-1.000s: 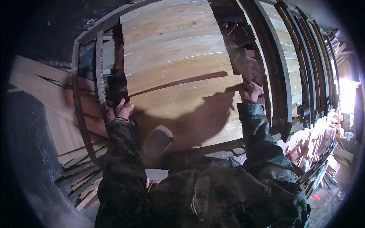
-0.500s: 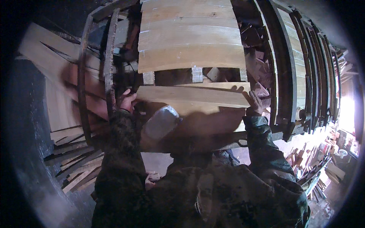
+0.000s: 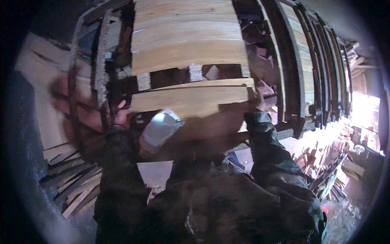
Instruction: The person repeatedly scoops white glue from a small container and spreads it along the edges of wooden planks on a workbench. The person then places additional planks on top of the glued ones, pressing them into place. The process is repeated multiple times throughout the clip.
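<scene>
A: Where does the loose board (image 3: 185,98) lie?

B: Crosswise before the worker's chest, at the near side of a dark frame. A gap parts it from a neat row of pale boards (image 3: 187,38), and light crosspieces (image 3: 196,73) show in that gap.

A: And the hands?

B: One at each end of the board. The left hand (image 3: 122,116) is partly open in the shade, a finger raised and the thumb toward the wood. The right hand (image 3: 261,101) appears loosely bent at the opposite end, its fingers dim and blurred. Whether either has a firm grip cannot be told.

A: Why hold the ends?

B: Probably to steer both evenly; a wide stance of the arms would keep the board roughly in line with the row.

A: What purpose do the crosspieces serve?

B: They seem to run beneath the row, likely bearing the boards. A left bar (image 3: 101,69) and a right bar (image 3: 293,69) flank it, apparently leaving room for the hands.

A: Beyond the frame?

B: Wood scraps (image 3: 325,166) lie heaped at lower right, beside bright light.
</scene>
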